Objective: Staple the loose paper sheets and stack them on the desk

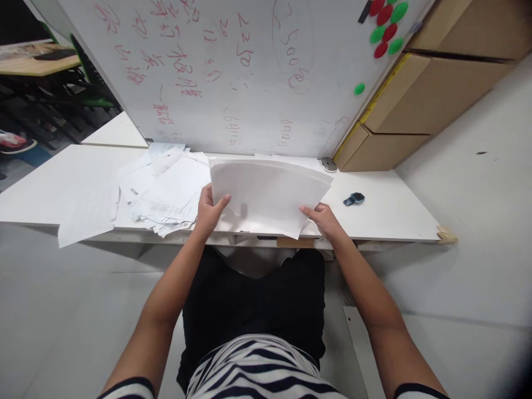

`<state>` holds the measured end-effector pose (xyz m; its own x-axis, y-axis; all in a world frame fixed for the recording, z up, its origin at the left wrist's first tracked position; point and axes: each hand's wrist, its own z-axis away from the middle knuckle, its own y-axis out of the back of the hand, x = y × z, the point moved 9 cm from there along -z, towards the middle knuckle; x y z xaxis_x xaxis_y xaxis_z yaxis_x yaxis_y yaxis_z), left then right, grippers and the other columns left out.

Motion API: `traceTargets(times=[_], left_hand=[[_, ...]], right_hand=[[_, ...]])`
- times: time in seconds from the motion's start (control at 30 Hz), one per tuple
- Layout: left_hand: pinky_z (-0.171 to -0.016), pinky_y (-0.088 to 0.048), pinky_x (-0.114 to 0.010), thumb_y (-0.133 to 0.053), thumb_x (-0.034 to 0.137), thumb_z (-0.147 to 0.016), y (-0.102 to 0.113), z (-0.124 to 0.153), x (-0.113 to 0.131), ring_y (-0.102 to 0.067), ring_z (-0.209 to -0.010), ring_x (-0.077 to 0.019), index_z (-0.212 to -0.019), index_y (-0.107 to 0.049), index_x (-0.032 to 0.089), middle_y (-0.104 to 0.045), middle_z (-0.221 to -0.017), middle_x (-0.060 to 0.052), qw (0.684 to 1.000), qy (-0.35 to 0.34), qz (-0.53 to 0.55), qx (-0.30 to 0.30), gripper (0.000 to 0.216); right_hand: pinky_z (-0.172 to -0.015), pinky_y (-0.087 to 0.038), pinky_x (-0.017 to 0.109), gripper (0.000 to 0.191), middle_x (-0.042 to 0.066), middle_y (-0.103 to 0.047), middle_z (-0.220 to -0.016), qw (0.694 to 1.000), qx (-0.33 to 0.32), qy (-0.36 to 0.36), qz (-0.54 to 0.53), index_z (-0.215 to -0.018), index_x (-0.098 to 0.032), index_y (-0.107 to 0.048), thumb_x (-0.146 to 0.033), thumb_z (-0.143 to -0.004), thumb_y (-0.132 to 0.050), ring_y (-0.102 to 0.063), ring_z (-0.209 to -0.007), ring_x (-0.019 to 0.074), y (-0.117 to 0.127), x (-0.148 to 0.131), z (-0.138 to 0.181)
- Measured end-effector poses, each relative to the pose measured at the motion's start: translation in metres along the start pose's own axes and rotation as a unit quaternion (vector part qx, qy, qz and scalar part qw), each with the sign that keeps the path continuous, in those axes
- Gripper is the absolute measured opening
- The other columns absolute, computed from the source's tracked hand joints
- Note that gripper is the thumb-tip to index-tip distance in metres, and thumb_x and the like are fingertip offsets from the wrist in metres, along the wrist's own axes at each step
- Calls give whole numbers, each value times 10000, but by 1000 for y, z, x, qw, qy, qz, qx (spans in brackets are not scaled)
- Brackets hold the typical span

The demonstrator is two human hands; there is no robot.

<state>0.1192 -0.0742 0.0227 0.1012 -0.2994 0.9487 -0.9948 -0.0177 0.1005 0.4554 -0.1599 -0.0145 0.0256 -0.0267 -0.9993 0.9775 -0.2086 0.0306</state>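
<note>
A stack of white paper sheets [266, 194] is lifted off the white table [386, 216], bowed upward in the middle. My left hand [209, 210] grips its left edge with the thumb on top. My right hand [322, 217] pinches its lower right corner. A loose, messy pile of printed papers [164, 188] lies on the table just left of my left hand. One single sheet [85, 219] hangs over the front edge at the far left.
A whiteboard [233, 72] with red writing and red and green magnets [386, 25] leans at the back of the table. Cardboard boxes [428, 94] stand at the right rear. A small dark object [354, 199] and a round grey piece [328, 164] lie on the table right of the stack.
</note>
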Motion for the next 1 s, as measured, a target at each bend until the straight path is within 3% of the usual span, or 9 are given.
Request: traceTargets(times=[0.07,0.17,0.3,0.53,0.77,0.9,1.0], left_hand=[[-886,-502,-308,-735,482,-696,-2,-3,3,-595,-1115,-219,-1241,-501,171,-610,-1235,-136,1000,-5,11,-24,670],[-836,-523,-328,-746,478,-679,-6,-3,-2,-644,-987,-230,-1078,-626,150,-684,-1078,-111,997,41,3,-69,530],[-840,-530,-387,-785,494,-620,-3,-2,-7,-657,-948,-272,-973,-690,131,-719,-1000,-109,995,71,30,-70,516],[-881,-534,-402,-802,500,-602,-9,8,-23,-655,-1007,-296,-999,-707,133,-715,-1048,-123,987,121,48,-90,549],[-906,-517,-391,-757,544,-659,-8,21,-21,-630,-1054,-293,-1019,-707,149,-712,-1080,-98,989,114,31,-86,537],[-888,-521,-400,-735,563,-678,-4,27,-11,-632,-1051,-303,-1006,-705,152,-713,-1072,-95,988,127,5,-82,527],[-819,-542,-386,-730,570,-679,-9,34,1,-653,-993,-300,-1020,-699,171,-717,-1051,-81,973,169,-48,-148,526]], right_hand=[[-930,-490,491,483,102,-736,-1030,1000,20,15,11,-931,-157,-737,-507,-608,-816,-657,-1029,313,2,-1,1],[-913,-506,477,510,116,-730,-1045,997,45,20,52,-955,-145,-729,-498,-598,-823,-659,-1024,314,1,-6,4],[-930,-503,439,477,110,-725,-1059,992,78,61,76,-1002,-149,-715,-493,-676,-775,-648,-1053,292,-2,-25,10],[-919,-516,438,381,73,-729,-998,988,12,58,140,-947,-182,-723,-503,-740,-716,-643,-1030,298,-21,-25,15],[-970,-484,449,424,90,-707,-1090,983,71,55,161,-1021,-180,-706,-518,-766,-678,-608,-1107,305,-13,-8,23],[-951,-505,445,362,58,-735,-971,978,40,65,196,-944,-212,-736,-524,-778,-657,-637,-1060,322,-14,-12,36],[-886,-541,412,375,55,-743,-940,978,36,30,205,-953,-200,-734,-515,-753,-694,-664,-1003,319,5,-12,57]])
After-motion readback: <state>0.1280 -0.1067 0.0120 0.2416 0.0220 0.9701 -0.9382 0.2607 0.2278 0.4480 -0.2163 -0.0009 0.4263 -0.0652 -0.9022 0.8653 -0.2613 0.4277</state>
